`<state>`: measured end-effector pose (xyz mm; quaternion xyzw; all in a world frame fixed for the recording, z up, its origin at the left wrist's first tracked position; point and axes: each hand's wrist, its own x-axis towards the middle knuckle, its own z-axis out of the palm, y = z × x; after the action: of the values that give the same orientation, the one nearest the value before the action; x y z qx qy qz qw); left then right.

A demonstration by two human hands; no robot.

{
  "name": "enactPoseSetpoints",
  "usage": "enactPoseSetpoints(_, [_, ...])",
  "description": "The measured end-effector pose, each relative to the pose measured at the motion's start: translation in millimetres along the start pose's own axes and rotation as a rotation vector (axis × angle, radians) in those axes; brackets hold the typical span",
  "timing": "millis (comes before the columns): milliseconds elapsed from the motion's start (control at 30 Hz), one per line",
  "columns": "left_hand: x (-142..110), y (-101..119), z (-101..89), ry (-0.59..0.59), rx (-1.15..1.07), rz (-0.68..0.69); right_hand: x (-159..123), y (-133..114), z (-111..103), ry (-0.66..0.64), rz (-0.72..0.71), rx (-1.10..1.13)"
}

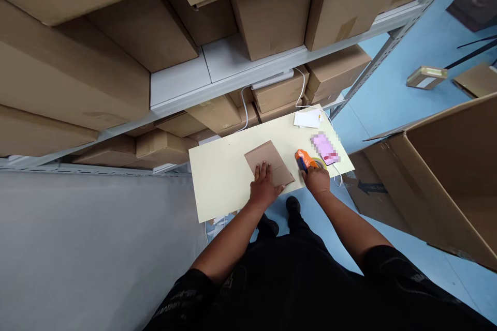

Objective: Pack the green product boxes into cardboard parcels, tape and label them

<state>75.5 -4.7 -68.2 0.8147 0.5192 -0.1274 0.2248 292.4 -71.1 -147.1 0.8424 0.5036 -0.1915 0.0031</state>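
Note:
A brown cardboard box [271, 154] lies on the pale yellow table [221, 176]. My left hand [264, 186] rests on its near part with the fingers spread flat. To the right of the box, my right hand [316, 178] is wrapped round the handle of an orange and blue tape dispenser [305, 159]. The dispenser is at the table's surface, apart from the box. Part of its tape roll shows above my knuckles; the handle is mostly hidden by my fingers.
A phone with a pink screen [325, 148] and white papers [307, 118] lie at the table's right end, near a white cable. Behind stands a metal shelf [233, 88] stacked with cardboard boxes [277, 15]. A large open carton [427, 191] is at the right.

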Motion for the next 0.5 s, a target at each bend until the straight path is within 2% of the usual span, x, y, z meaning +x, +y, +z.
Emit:
enactPoseSetpoints(133, [0.6,-2.7,-2.1,-0.019,-0.018,0.025,14.5,-1.2,7.5,0.009,0.017,0.029])
enactPoseSetpoints(267, [-0.8,-4.0,-4.0,-0.011,-0.017,0.039,7.8,-0.3,6.9,0.091,-0.022,0.027])
enactPoseSetpoints(400, [-2.5,-3.9,-3.8,-0.013,-0.028,0.030,-22.2,2.7,-3.9,0.211,-0.061,0.106])
enactPoseSetpoints(500, [-3.6,-6.0,-4.5,-0.014,-0.062,0.040,-56.3,2.0,-12.1,0.209,-0.100,0.296])
